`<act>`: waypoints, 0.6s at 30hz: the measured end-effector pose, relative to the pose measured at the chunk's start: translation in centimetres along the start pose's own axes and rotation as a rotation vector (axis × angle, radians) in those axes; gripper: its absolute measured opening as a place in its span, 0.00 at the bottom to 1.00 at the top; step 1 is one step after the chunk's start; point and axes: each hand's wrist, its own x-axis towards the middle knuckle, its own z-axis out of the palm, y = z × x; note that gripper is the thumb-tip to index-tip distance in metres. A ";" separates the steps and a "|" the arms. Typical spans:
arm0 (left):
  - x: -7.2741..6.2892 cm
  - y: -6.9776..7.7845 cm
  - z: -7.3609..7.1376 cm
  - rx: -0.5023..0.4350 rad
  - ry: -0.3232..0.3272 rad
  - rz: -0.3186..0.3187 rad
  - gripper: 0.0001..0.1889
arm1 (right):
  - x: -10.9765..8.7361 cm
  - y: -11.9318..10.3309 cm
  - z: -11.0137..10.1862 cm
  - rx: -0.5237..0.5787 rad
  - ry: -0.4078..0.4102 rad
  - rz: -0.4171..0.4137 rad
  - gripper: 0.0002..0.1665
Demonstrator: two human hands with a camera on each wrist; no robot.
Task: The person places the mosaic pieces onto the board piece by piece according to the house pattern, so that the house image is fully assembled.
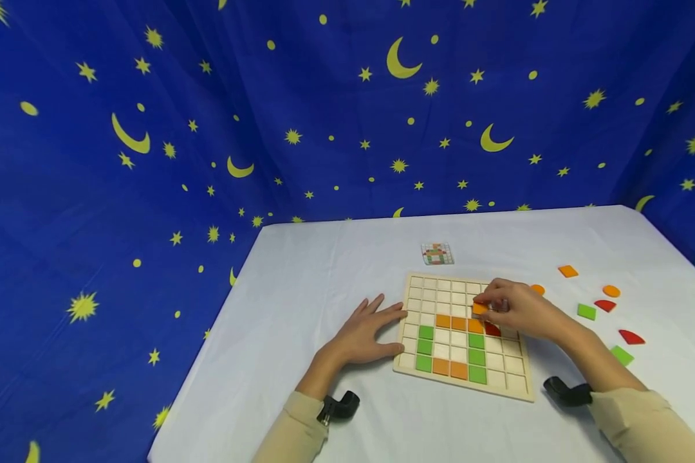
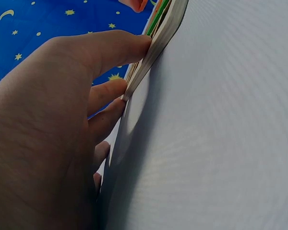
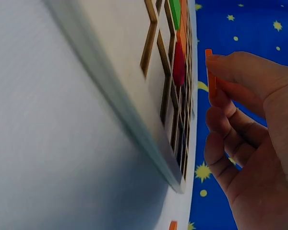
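A wooden grid board [image 1: 463,384] lies on the white table, with green and orange square tiles forming an outline in its cells. At its left edge my left hand [image 1: 361,334] rests with fingers spread; in the left wrist view the thumb [image 2: 134,47] touches the board's side. Between thumb and fingers my right hand [image 1: 524,308] pinches an orange tile [image 3: 211,79], held above the board's upper right half. A red piece [image 1: 491,330] sits in a cell just below that hand. Some right-hand cells are hidden by it.
Behind the board lies a small patterned card [image 1: 437,253]. Loose pieces are scattered to the right: an orange square [image 1: 568,271], an orange disc [image 1: 611,291], a green square [image 1: 586,312] and a red rounded piece [image 1: 631,337]. A blue curtain [image 1: 347,96] hangs behind the table.
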 end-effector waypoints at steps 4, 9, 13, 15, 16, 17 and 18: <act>0.0 0.0 -0.1 0.003 0.000 0.002 0.36 | 0.5 -0.5 0.2 -0.018 -0.005 -0.037 0.18; 0.0 -0.1 -0.1 0.011 -0.006 0.000 0.37 | 1.2 -1.0 0.6 -0.024 -0.026 -0.056 0.18; 0.0 -0.1 -0.1 0.013 -0.002 0.005 0.37 | 1.6 -1.3 0.9 -0.024 -0.042 -0.099 0.17; 0.1 -0.1 -0.1 0.011 -0.004 0.006 0.37 | 1.9 -1.5 1.0 -0.024 -0.050 -0.121 0.17; 0.1 -0.1 -0.1 0.010 -0.005 0.006 0.37 | 2.0 -1.6 1.1 -0.022 -0.054 -0.131 0.17; 0.1 -0.1 -0.1 0.011 -0.008 0.005 0.37 | 2.1 -1.7 1.2 -0.023 -0.056 -0.136 0.17; 0.1 -0.1 -0.1 0.012 -0.009 0.005 0.37 | 2.2 -1.9 1.3 -0.020 -0.058 -0.140 0.17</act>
